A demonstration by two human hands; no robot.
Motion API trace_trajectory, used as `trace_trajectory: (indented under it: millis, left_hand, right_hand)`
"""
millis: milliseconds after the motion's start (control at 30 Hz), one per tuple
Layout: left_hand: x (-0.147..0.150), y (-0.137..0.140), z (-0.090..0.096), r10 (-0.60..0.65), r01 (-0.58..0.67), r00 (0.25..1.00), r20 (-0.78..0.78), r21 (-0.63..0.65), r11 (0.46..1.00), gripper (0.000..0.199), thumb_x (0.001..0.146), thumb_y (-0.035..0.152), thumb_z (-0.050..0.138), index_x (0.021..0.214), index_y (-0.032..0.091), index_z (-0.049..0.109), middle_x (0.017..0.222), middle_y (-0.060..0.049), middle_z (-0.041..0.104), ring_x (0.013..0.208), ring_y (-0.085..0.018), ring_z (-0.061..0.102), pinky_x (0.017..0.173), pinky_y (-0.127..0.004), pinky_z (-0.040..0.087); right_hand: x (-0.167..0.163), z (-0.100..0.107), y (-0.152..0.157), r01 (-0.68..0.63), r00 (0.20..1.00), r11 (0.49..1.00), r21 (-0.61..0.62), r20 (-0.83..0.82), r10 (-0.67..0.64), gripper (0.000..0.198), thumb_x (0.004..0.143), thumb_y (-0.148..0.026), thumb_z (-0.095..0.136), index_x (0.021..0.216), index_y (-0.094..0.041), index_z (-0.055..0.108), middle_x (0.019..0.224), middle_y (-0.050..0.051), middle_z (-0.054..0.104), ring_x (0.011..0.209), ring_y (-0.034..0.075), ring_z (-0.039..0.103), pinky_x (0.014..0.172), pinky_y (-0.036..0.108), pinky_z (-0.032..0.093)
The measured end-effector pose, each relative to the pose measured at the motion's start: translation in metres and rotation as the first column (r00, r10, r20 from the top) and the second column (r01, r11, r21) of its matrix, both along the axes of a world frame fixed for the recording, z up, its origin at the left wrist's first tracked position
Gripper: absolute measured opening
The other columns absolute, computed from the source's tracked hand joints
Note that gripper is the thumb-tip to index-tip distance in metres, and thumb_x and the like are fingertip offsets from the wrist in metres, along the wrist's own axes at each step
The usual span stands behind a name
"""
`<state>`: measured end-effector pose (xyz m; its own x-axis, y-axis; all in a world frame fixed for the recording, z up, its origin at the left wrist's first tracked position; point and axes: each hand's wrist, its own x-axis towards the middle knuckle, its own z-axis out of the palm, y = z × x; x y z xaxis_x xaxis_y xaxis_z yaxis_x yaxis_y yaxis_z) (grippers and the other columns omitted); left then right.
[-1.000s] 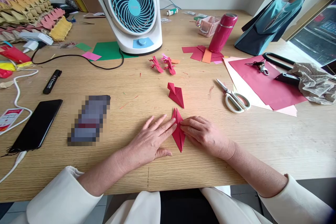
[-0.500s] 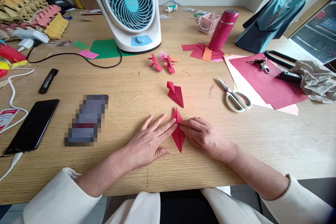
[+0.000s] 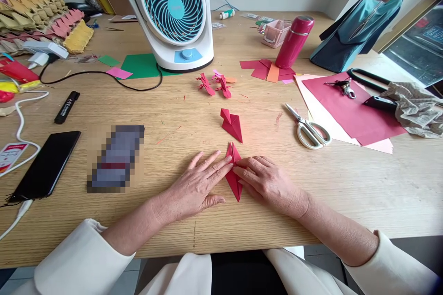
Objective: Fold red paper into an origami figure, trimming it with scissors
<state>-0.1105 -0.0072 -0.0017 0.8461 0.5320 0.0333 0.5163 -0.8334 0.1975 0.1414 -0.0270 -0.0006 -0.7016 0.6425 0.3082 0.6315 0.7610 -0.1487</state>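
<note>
A long diamond of folded red paper (image 3: 236,187) lies on the table in front of me, with a crease line down its middle. My left hand (image 3: 202,182) lies flat with its fingers spread, the fingertips pressing on the paper's left half. From the other side, the bent fingers of my right hand (image 3: 266,182) hold the paper's right flap near the centre line; its thumb is mostly hidden. Just beyond the upper tip sits another folded red paper piece (image 3: 232,125) with a bent-over point. Small finished-looking red paper figures (image 3: 206,85) stand farther back.
White-handled scissors (image 3: 309,131) lie to the right, near red paper sheets (image 3: 349,110) holding keys. A fan (image 3: 187,62), a pink flask (image 3: 294,44) and a teal bag (image 3: 342,37) stand at the back. On the left are a black phone (image 3: 46,166), a blurred-out device (image 3: 116,159) and a marker (image 3: 67,107).
The fingers of my right hand have shifted slightly left, over the middle of the folded paper. My left hand stays in place. The view has tilted a little.
</note>
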Motion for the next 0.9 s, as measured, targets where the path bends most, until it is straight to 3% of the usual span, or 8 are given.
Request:
trace_trajectory:
  millis: [367,667,900]
  left_hand:
    - [0.006,0.014,0.003,0.0,0.001,0.999,-0.038,0.007,1.0,0.079,0.097,0.063,0.037,0.159,0.019,0.016,0.163,-0.01,0.028,0.152,-0.032,0.02,0.121,-0.056,0.014]
    - [0.016,0.02,0.002,0.074,-0.072,0.997,-0.035,0.061,0.996,0.078,0.097,0.062,0.038,0.157,0.014,0.025,0.16,-0.016,0.034,0.149,-0.034,0.027,0.119,-0.059,0.018]
    - [0.023,0.018,0.001,0.135,-0.132,0.99,-0.039,0.084,0.988,0.078,0.095,0.062,0.044,0.156,0.016,0.027,0.16,-0.014,0.035,0.148,-0.035,0.029,0.12,-0.061,0.014]
  right_hand:
    - [-0.001,0.002,0.002,-0.004,1.0,0.999,-0.044,0.003,0.005,0.025,0.101,-0.021,0.048,0.115,-0.013,0.067,0.108,0.014,0.067,0.096,0.025,0.06,0.084,0.04,0.05]
    - [-0.002,0.002,0.003,0.006,1.0,0.999,-0.049,-0.001,-0.006,0.026,0.101,-0.023,0.047,0.113,-0.013,0.068,0.106,0.014,0.068,0.097,0.025,0.061,0.085,0.039,0.05]
    - [-0.002,0.002,0.002,0.019,1.0,0.998,-0.054,0.009,-0.018,0.025,0.101,-0.025,0.048,0.11,-0.013,0.068,0.106,0.013,0.068,0.097,0.024,0.062,0.085,0.039,0.05]
